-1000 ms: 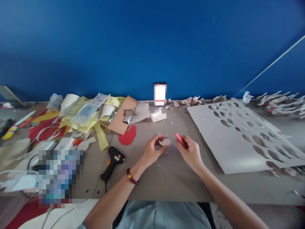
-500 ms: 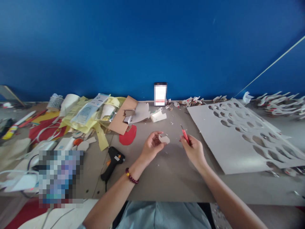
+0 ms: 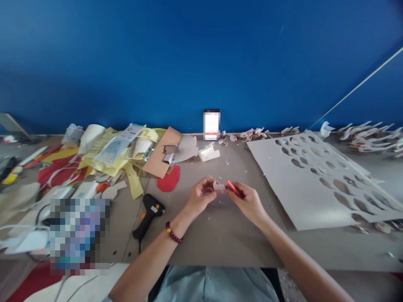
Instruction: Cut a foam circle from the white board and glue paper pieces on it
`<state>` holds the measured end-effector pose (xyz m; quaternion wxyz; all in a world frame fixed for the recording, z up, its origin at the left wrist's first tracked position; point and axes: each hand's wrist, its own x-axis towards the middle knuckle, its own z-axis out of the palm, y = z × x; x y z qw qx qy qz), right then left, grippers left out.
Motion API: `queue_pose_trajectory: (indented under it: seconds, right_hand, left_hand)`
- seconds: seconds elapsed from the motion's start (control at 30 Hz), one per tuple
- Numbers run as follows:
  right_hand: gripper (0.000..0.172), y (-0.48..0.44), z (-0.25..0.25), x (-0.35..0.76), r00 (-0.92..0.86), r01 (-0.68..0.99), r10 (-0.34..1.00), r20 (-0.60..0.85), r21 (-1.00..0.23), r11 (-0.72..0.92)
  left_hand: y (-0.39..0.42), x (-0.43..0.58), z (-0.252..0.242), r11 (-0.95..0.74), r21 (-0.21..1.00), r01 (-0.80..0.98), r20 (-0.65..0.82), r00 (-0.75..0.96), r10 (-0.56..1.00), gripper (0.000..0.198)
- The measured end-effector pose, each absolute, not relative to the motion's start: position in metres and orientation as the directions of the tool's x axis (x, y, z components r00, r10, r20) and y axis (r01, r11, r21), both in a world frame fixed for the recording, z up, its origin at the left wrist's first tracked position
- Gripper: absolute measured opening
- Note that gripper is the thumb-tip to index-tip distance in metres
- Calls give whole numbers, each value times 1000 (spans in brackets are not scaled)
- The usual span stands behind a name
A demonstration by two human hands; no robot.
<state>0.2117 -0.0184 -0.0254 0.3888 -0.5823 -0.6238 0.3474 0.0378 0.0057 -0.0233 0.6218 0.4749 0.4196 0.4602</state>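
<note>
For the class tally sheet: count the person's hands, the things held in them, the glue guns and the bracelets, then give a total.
Hands: 2, left hand and right hand
Held things: 2, white piece and red tool
Glue guns: 1, black glue gun
Bracelets: 1, beaded bracelet
Total: 6

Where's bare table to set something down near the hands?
Best is the table between left forearm and right forearm, toward its near edge; another lies between the near corner of the holed white sheet and that edge. Crowded: left of the glue gun, and along the blue wall.
</note>
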Motion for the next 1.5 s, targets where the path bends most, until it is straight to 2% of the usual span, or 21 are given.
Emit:
queue_pose_trajectory:
  seconds: [0.13,0.3,0.47,0.67,0.77,0.9,1.0,1.2,1.5]
  right_hand:
    - [27,-18,-28,211,-25,454,998,55,-889,61]
    - [27,-20,-26,210,-43,411,998,45,-910,59]
    - [38,-20,-21,211,-41,324,996,76,-942,85]
    - [30,-21,-15,213,-71,465,972,225,-855,232]
    - [29,-22,-14,212,-100,500,965,241,-827,258]
    - [29,-22,-17,211,-123,519,963,240,-812,269]
    - [29,-22,-19,211,-129,524,959,251,-804,281]
    - [26,-23,-19,211,-111,536,956,273,-793,288]
    - [26,-23,-18,207,-96,548,947,306,-778,307]
  left_hand:
    - [5,39,-22,173,955,-240,-119,225,967,33]
    - [5,40,-23,252,922,-294,-182,246,952,31]
    - [8,35,-21,348,828,-439,-251,265,931,31]
    - [11,29,-24,398,728,-559,-223,356,907,37]
    - [12,30,-26,387,708,-591,-186,372,909,43]
    - [12,31,-28,382,668,-639,-184,356,916,35]
    - [13,31,-29,383,655,-652,-201,338,919,29]
    - [13,31,-27,398,664,-633,-260,303,917,30]
    - [10,33,-22,393,678,-621,-252,306,918,30]
